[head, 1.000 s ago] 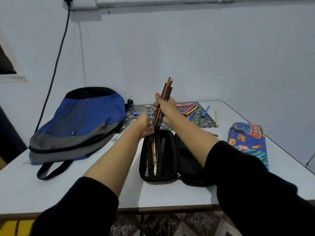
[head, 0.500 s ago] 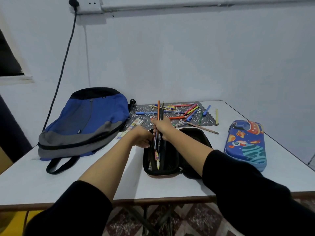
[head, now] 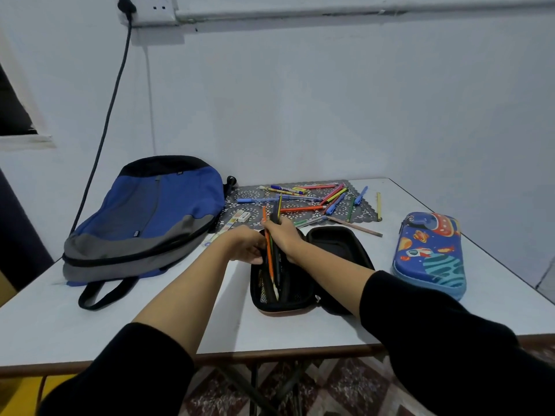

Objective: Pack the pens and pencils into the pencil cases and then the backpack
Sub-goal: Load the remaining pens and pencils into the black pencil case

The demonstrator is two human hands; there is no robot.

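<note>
The right hand (head: 285,238) has its fingers curled round a bundle of coloured pencils (head: 271,265), whose middles are hidden in the fist. The fingers of the left hand (head: 246,246) lie at the left rim of the open black zip pencil case (head: 333,246) near the white bench's (head: 90,331) front edge; whether they pinch it is hard to make out. The bundle's long axis runs from far edge to front edge, with its tips pointing frontward inside the case's left half.
</note>
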